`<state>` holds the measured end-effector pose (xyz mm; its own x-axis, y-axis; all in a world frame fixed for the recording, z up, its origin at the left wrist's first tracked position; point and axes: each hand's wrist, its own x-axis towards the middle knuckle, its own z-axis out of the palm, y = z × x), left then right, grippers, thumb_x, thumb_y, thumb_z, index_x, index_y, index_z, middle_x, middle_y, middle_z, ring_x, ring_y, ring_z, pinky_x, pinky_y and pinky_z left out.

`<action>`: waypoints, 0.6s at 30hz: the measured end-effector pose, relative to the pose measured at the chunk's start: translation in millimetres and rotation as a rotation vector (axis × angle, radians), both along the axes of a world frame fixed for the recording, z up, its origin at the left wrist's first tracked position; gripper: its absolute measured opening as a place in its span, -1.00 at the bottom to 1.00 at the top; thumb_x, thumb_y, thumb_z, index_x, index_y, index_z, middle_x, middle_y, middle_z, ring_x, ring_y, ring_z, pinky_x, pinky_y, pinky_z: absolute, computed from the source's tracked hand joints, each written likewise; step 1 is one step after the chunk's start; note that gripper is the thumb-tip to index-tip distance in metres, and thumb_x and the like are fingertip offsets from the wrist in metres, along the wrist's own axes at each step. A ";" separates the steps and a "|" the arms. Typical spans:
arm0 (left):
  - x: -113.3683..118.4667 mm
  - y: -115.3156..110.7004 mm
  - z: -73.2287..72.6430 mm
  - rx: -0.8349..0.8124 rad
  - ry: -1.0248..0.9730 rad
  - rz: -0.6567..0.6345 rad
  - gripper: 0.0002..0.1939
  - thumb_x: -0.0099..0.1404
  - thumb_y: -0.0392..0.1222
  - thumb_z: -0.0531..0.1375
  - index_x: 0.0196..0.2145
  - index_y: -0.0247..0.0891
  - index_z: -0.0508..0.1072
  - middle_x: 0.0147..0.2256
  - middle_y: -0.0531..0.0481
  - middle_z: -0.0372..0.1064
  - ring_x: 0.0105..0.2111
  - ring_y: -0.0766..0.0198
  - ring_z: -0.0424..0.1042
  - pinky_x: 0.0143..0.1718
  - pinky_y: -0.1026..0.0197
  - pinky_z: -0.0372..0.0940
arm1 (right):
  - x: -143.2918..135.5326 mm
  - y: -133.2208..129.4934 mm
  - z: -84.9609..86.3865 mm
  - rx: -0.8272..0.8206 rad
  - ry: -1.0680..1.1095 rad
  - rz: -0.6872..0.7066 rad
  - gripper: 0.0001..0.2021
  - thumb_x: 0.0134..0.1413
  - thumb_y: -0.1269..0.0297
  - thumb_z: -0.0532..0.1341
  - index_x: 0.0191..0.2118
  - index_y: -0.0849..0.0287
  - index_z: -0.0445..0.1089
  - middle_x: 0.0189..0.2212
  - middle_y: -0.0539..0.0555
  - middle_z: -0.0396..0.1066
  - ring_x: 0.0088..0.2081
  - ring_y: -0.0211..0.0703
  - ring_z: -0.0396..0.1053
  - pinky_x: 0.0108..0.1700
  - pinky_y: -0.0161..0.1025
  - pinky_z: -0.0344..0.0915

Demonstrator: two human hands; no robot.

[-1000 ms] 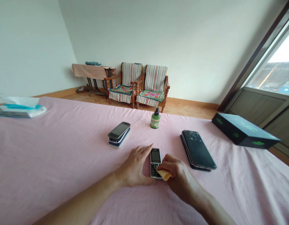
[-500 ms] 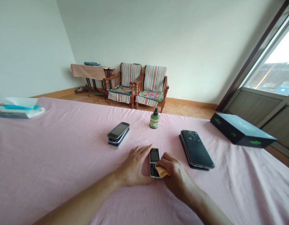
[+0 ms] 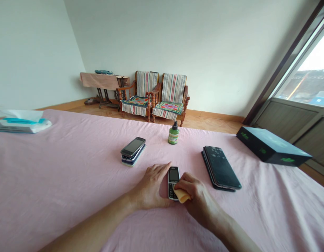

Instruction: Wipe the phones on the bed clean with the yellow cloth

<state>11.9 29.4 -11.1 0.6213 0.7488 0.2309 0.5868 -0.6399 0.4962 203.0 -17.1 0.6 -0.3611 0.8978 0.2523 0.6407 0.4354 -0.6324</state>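
Observation:
A keypad mobile phone [image 3: 174,175] lies face up on the pink cloth, its screen at the far end. My left hand [image 3: 153,187] grips it from the left, fingertips at its top edge and thumb at its bottom edge. In my right hand [image 3: 194,192] a small yellow cloth [image 3: 182,195] is pinched and pressed on the phone's keys. The cloth and fingers hide the keypad's right part. Left of it is a stack of older phones [image 3: 133,147]; to the right lies a stack of larger smartphones [image 3: 222,167].
A green spray bottle [image 3: 173,134] with a black cap stands beyond the phone. A black box [image 3: 272,145] sits at the right edge of the pink-covered surface [image 3: 80,157], a tissue pack [image 3: 25,124] at far left. Two wooden chairs [image 3: 168,94] are against the wall.
My right hand has slid the yellow cloth slightly down over the keys. My left hand keeps its grip on the phone.

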 end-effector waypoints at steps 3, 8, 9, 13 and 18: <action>-0.2 0.7 -1.2 0.012 -0.003 -0.005 0.11 -0.10 0.10 0.42 0.28 -0.26 -0.01 0.21 -0.22 0.12 0.19 -0.12 0.10 0.21 -0.09 0.00 | -0.9 -0.1 -1.3 0.015 -0.006 -0.007 -0.64 -0.08 0.73 0.07 -0.35 0.16 0.49 -0.36 0.05 0.29 -0.34 -0.22 0.27 -0.32 -0.32 0.16; 0.0 1.9 -3.8 0.023 -0.007 -0.016 0.10 -0.09 0.11 0.41 0.28 -0.22 -0.03 0.21 -0.20 0.12 0.19 -0.11 0.10 0.19 -0.10 0.02 | -3.7 1.0 -3.7 0.018 -0.021 -0.044 -0.64 -0.10 0.74 0.07 -0.34 0.17 0.47 -0.35 0.06 0.28 -0.32 -0.19 0.26 -0.31 -0.31 0.16; 0.0 1.9 -4.0 0.022 -0.007 -0.014 0.10 -0.09 0.12 0.40 0.28 -0.23 -0.03 0.21 -0.21 0.12 0.19 -0.11 0.10 0.19 -0.10 0.02 | -3.9 1.0 -3.3 0.017 -0.018 -0.040 -0.64 -0.12 0.75 0.06 -0.36 0.18 0.45 -0.34 0.06 0.29 -0.32 -0.20 0.26 -0.31 -0.31 0.15; 0.1 1.3 -3.3 0.017 -0.008 -0.007 0.10 -0.09 0.13 0.40 0.28 -0.22 -0.02 0.21 -0.21 0.12 0.19 -0.12 0.10 0.19 -0.11 0.02 | -3.8 1.0 -2.3 0.008 -0.002 -0.023 -0.63 -0.21 0.78 0.04 -0.41 0.19 0.41 -0.34 0.05 0.30 -0.31 -0.20 0.26 -0.32 -0.32 0.13; -0.1 0.8 -1.5 0.010 -0.003 -0.010 0.10 -0.10 0.09 0.42 0.28 -0.23 -0.01 0.21 -0.20 0.12 0.19 -0.11 0.10 0.20 -0.10 0.02 | -3.4 2.3 -3.4 0.021 -0.012 -0.035 -0.67 -0.09 0.73 0.06 -0.38 0.18 0.44 -0.35 0.06 0.28 -0.32 -0.20 0.25 -0.32 -0.32 0.14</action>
<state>11.8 30.2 -12.7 0.6281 0.7401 0.2405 0.5785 -0.6507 0.4918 199.6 -14.8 -2.8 -0.3323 0.9047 0.2668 0.6634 0.4252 -0.6157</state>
